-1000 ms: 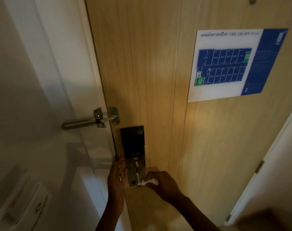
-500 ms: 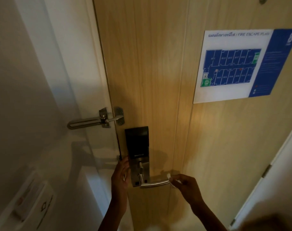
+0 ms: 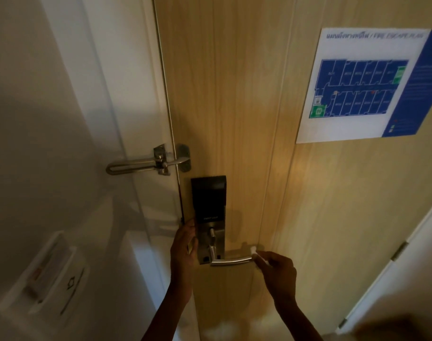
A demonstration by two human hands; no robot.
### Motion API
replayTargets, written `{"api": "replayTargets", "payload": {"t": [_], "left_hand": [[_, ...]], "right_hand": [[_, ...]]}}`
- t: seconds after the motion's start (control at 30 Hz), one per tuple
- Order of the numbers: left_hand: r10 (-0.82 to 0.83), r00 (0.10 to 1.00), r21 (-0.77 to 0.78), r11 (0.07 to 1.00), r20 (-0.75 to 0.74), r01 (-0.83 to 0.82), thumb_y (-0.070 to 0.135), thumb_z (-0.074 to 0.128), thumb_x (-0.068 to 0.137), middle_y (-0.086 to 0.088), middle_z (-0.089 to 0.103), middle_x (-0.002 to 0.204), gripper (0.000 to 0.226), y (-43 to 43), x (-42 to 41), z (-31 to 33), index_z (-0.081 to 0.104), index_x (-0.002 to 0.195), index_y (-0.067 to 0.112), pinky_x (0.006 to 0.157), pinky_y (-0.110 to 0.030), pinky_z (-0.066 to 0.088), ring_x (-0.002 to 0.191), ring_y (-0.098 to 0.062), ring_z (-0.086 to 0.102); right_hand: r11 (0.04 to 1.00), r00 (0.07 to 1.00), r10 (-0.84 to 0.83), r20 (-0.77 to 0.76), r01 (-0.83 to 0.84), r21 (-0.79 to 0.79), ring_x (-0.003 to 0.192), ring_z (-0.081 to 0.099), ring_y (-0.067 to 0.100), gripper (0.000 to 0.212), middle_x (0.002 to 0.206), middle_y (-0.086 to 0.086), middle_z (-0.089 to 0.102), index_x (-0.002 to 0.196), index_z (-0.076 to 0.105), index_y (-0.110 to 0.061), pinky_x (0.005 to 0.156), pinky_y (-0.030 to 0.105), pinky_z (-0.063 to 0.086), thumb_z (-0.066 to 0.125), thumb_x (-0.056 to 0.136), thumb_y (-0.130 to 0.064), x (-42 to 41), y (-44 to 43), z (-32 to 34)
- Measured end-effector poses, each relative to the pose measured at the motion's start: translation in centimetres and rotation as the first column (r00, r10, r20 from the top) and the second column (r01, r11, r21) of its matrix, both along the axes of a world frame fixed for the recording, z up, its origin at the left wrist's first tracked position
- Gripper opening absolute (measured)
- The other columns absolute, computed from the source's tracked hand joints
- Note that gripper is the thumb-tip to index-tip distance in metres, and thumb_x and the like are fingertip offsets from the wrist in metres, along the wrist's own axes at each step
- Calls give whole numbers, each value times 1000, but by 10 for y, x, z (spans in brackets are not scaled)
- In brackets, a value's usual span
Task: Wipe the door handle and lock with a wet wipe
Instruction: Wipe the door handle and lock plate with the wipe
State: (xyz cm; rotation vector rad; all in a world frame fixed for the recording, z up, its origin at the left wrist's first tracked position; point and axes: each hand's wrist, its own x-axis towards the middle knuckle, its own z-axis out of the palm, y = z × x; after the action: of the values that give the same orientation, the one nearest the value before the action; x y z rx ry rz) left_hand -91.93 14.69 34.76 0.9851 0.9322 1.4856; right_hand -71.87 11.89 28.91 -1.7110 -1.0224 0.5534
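The white wipe (image 3: 255, 254) sits at the free tip of the handle (image 3: 231, 261), pinched in the curled fingers of the right hand (image 3: 279, 274). The lever juts right from the lock (image 3: 208, 200), whose small print is unreadable. The left hand (image 3: 184, 244) rests against the lock's left edge, fingers straight. Higher on the door (image 3: 234, 94) a blue sign (image 3: 365, 82) reads "FIRE ESCAPE PLAN". A latch (image 3: 146, 164) sits up left.
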Motion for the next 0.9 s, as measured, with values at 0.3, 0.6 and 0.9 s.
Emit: {"api": "replayTargets", "payload": {"t": [0.3,0.6,0.9], "left_hand": [[46,962,72,997,-270,-28,69,64,69,9,56,128,41,-2,-2,0,59,108,57,111,-45,38,133,-24,47],[-39,999,11,999,9,39,20,42,98,-2,58,129,35,2,0,-1,52,130,11,95,-18,47,132,-21,48],[-37,990,30,999,-137,41,25,35,103,1,54,139,40,8,0,-16,45,141,15,92,-11,45,132,-11,48]], "right_hand": [[995,975,30,218,-49,84,73,62,-3,23,88,-2,76,98,75,-16,64,3,39,73,82,-33,-7,-6,6],[999,992,24,122,-28,37,73,62,-6,21,90,1,77,96,76,-14,61,-3,41,76,79,-25,-4,-2,2],[992,977,53,205,-75,100,79,67,2,23,94,0,76,102,75,-14,69,1,42,73,82,-27,-4,-6,0]]}}
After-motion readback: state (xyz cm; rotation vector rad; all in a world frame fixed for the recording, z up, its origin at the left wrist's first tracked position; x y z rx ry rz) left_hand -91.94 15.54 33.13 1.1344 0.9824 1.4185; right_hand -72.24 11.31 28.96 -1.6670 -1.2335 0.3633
